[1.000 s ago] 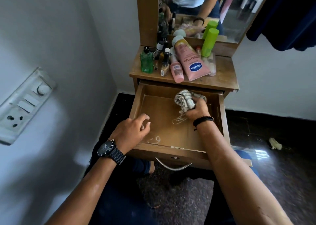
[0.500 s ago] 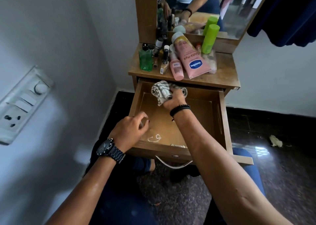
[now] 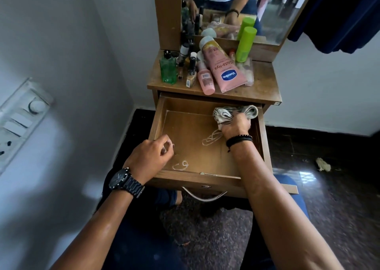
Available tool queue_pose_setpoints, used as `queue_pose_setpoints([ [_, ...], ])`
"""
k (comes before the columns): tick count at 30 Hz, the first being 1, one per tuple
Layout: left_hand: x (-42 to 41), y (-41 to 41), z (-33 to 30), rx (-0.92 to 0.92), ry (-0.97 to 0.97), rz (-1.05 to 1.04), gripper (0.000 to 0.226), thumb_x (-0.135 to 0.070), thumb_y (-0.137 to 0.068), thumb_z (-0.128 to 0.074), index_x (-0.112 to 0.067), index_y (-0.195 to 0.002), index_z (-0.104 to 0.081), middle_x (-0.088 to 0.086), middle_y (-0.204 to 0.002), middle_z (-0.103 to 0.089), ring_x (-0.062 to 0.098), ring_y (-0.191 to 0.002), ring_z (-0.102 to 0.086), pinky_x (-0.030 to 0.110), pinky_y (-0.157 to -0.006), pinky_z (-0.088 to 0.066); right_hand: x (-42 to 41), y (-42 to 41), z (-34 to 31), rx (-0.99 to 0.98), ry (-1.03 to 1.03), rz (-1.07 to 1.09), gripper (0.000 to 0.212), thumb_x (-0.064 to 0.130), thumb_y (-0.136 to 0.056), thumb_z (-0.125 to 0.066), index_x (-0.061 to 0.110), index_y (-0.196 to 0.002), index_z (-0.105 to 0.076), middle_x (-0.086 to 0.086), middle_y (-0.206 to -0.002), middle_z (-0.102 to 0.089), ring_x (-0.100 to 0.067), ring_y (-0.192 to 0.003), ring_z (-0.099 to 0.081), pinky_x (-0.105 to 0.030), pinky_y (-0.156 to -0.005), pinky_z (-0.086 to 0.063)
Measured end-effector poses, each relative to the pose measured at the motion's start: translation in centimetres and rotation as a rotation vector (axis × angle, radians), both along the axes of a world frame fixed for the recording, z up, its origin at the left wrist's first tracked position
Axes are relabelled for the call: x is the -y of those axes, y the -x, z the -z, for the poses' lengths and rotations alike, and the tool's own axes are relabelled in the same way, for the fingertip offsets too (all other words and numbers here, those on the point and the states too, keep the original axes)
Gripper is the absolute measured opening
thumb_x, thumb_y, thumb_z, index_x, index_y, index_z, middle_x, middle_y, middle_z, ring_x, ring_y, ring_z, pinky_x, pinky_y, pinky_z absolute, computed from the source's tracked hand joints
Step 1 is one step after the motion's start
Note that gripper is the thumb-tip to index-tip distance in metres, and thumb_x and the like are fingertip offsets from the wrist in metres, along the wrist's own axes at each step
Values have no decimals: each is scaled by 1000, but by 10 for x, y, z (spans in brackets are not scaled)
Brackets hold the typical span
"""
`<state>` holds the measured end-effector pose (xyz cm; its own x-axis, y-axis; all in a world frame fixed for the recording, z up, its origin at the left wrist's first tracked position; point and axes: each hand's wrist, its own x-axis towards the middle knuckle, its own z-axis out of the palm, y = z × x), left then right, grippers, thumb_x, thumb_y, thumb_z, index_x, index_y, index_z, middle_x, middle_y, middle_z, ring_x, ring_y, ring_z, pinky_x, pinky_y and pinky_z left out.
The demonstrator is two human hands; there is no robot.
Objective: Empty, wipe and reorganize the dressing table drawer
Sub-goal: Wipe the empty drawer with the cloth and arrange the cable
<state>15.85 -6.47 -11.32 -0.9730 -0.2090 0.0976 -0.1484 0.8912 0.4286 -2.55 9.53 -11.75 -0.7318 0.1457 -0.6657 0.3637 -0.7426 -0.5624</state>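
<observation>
The wooden drawer [image 3: 158, 115] of the dressing table is pulled out, with only white chalky scribbles on its bare bottom. My right hand [image 3: 236, 126] presses a bunched striped grey-white cloth [image 3: 224, 113] into the drawer's far right corner. My left hand [image 3: 150, 156], with a black watch on the wrist, rests on the drawer's near left rim with its fingers curled and nothing in them. Up on the table top [image 3: 263, 88] stand and lie the toiletries: a pink Vaseline tube [image 3: 223, 68], a small pink bottle [image 3: 205, 80], a green glass bottle [image 3: 168, 68] and a lime green can [image 3: 245, 43].
A mirror [image 3: 267, 8] rises behind the table top. The grey wall at left carries a switch panel [image 3: 18, 121]. A dark curtain [image 3: 339, 12] hangs at upper right. The dark glossy floor has a crumpled scrap [image 3: 323, 164] at right. My knees are under the drawer front.
My right hand swept the cloth from the drawer's middle to the far left-centre, then across to the far right corner. My left hand stayed on the near left rim.
</observation>
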Motion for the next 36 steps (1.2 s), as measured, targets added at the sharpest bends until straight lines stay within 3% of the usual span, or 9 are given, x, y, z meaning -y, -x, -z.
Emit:
queue_pose_setpoints([
  [2,-1,0,-1,-15,-1,-3,11,-29,-90,-53,-22,-92,-61,-6,-70,-70,-1,-39,-44,14,-36,-27,16,-5,-1,-4,8,-38,45,-12,-88,-40,6,-129,-47,-21,-116,-61,-42,-105,-62,-55,-75,-53],
  [6,-1,-1,-1,-19,-18,3,13,-28,-91,-54,-19,-95,-62,-5,-72,-70,-2,-40,-42,15,-37,-28,39,-15,-4,-14,74,-183,45,-12,-85,-45,0,-128,-46,-28,-119,-60,-44,-102,-63,-46,-52,-54],
  [15,1,-1,0,-50,-10,14,9,-26,-90,-54,-20,-89,-61,-4,-64,-68,11,-44,-56,30,-39,-46,-12,10,11,53,-8,2,45,-6,-90,-41,10,-132,-48,-15,-124,-60,-34,-99,-63,-32,-42,-48],
  [18,0,-2,1,-49,-14,10,9,-26,-90,-53,-21,-91,-60,-4,-63,-67,13,-46,-57,30,-39,-45,12,4,7,56,21,-102,43,-2,-93,-36,6,-135,-43,-20,-127,-57,-36,-107,-61,-41,-55,-53],
  [21,0,-1,1,-32,-24,-6,10,-27,-91,-53,-21,-95,-59,-3,-67,-68,14,-47,-58,30,-40,-46,47,-6,-8,97,69,-312,38,2,-98,-26,0,-133,-40,-19,-137,-49,-32,-126,-49,-42,-88,-45],
  [24,0,-1,1,-21,-28,-17,12,-28,-90,-53,-20,-97,-60,-1,-69,-68,16,-53,-60,32,-44,-47,80,-23,-32,103,216,-423,23,1,-98,-31,4,-99,-54,-18,-137,-49,-30,-130,-45,-34,-110,-30],
  [26,1,-1,1,-20,-37,-40,14,-29,-90,-53,-19,-95,-62,1,-69,-67,19,-57,-61,34,-47,-48,97,-33,-41,154,226,-511,28,1,-99,-30,3,-100,-57,-20,-139,-46,-27,-133,-42,-32,-113,-23],
  [29,3,0,2,-4,-45,-54,17,-31,-89,-52,-18,-93,-62,3,-70,-67,21,-60,-62,40,-51,-51,112,-34,-36,125,335,-605,40,0,-100,-23,-6,-134,-42,-18,-144,-42,-25,-136,-40,-33,-111,-28],
  [36,1,-3,0,-44,-53,-13,8,-26,-89,-54,-21,-86,-61,-2,-63,-66,14,-48,-57,34,-42,-49,78,-17,-11,106,348,-517,46,1,-95,-21,-8,-138,-38,-21,-143,-43,-30,-134,-41,-38,-110,-33],
])
